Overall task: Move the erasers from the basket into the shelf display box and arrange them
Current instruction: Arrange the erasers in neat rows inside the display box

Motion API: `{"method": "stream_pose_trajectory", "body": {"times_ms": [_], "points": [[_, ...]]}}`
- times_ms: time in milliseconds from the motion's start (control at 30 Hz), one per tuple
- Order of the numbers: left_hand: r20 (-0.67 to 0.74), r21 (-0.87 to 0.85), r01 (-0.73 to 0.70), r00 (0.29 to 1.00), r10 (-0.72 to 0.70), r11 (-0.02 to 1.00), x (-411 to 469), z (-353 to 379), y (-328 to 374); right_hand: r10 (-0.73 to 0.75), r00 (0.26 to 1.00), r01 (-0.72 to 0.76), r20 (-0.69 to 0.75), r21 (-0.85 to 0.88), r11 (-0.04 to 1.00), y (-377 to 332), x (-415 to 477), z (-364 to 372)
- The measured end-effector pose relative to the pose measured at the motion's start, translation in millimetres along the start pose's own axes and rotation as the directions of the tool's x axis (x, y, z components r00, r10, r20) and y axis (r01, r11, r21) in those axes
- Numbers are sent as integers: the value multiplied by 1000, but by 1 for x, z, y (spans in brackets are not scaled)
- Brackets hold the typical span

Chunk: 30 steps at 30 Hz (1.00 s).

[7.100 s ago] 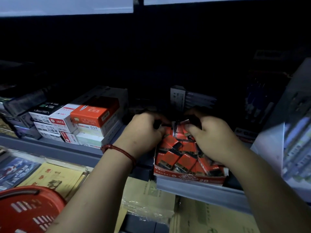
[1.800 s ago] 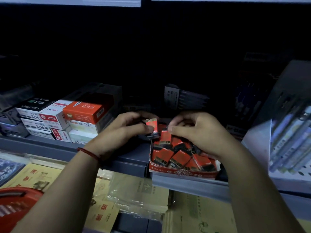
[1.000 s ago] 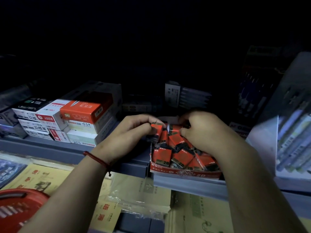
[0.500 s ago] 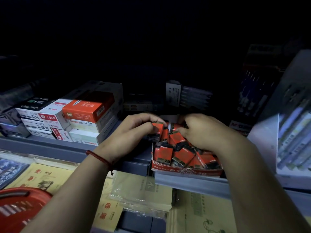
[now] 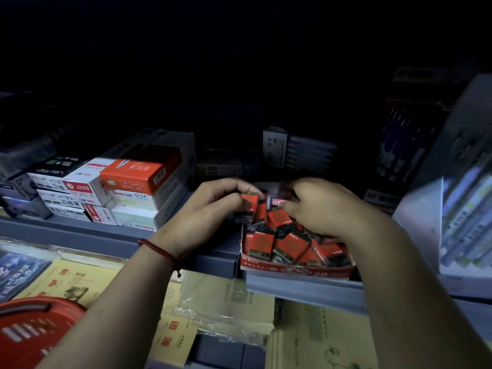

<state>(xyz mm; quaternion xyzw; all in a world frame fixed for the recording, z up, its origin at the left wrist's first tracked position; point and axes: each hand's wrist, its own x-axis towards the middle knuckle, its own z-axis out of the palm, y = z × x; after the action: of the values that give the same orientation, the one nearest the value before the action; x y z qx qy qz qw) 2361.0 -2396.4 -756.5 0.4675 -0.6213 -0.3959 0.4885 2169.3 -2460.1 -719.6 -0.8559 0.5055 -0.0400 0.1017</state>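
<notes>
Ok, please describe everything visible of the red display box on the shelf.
The display box is a low, open tray of red printed cardboard, with "2B" on its front wall. It stands at the front edge of the grey shelf, crowded with red-and-black erasers leaning unevenly. The left hand pinches a single eraser at its rear left corner; the right hand reaches in, fingertips hidden.

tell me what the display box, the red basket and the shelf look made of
Display box: thin printed cardboard, matte; its low front wall looks bent and soft-edged.
Red basket: moulded plastic, slightly glossy, with slotted walls.
Shelf: probably painted metal, going by the smooth grey-blue surface and folded front lip.
</notes>
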Motion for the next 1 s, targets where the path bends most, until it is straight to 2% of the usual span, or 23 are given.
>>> {"method": "stream_pose_trajectory", "body": {"times_ms": [333, 633, 767, 867, 1000], "points": [[5, 11, -9, 1000, 9, 1000, -1, -1, 1, 7, 999, -2, -43, 123, 992, 2, 3, 6], [-5, 22, -11, 1000, 11, 1000, -1, -1, 3, -12, 999, 17, -34, 132, 991, 5, 0, 4], [17, -7, 13, 1000, -13, 1000, -3, -2, 6, 9, 999, 8, -46, 367, 930, 5, -5, -1], [24, -24, 29, 999, -28, 999, -3, -1, 8, 111, 988, -38, -105, 532, 846, 5, -7, -2], [-76, 19, 48, 996, -46, 999, 0, 7, 8, 179, 975, -42, -132, 682, 731, 4, -9, -4]]}}
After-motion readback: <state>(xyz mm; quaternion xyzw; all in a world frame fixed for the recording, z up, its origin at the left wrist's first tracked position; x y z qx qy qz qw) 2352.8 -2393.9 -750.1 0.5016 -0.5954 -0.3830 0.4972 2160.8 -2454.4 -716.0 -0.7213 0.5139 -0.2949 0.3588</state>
